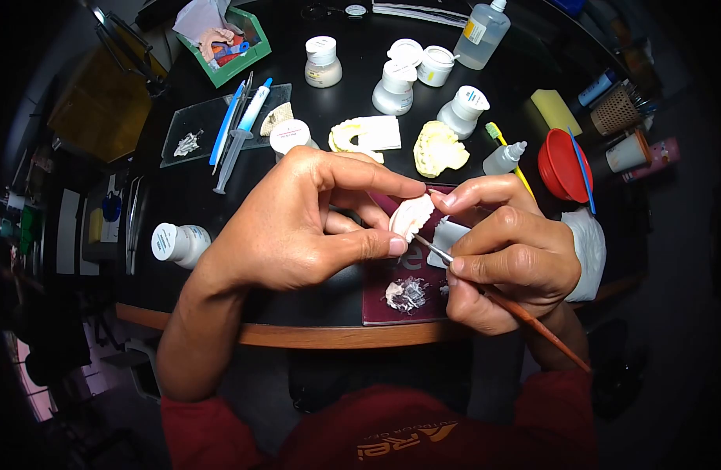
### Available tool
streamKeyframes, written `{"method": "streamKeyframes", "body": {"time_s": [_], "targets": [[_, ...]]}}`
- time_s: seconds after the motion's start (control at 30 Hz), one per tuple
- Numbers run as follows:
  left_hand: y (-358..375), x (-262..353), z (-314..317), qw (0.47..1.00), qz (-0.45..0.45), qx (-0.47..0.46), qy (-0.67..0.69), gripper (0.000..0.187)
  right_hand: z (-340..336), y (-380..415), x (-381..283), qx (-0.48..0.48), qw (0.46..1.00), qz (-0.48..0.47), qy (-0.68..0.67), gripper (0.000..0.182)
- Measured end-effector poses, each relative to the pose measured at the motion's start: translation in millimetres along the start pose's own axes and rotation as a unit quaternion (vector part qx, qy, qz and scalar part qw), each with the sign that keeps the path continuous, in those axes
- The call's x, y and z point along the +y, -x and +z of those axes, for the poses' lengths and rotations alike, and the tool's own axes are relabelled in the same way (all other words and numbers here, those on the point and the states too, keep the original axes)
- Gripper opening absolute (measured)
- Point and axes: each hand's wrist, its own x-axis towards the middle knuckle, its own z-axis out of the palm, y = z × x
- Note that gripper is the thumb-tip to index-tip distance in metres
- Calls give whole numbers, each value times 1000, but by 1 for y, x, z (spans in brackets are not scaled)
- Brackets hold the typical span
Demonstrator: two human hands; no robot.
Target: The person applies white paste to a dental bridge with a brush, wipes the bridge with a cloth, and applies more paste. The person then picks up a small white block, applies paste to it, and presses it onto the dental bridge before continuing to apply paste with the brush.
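Over the desk (219, 196), head view: left hand (298, 223) has its fingers pinched on a small white dental piece (411, 215), right hand (509, 251) fingers clamped on a thin brush (525, 313), tip touching the piece. Looks like mid-application; next dab probably needs a steady, light touch.

jars (394, 88) crowd rear, bare tabletop (192, 196) left

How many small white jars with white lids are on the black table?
6: one lying left by the left wrist, one behind the left hand, four at the back. Others may be hidden.
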Motion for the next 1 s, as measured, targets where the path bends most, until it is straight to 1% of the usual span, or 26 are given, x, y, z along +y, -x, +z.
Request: {"method": "streamKeyframes", "body": {"time_s": [0.17,0.57,1.0], "targets": [[0,0,1,1000,-3,3,-11,46,0,-3,-4,-15,1000,14,7,17],[0,-1,1,999,15,-2,-38,47,2,-1,-3,-15,1000,10,3,17],[1,2,1,999,8,-1,-31,48,1,0,-3,-23,1000,3,-7,15]]}}
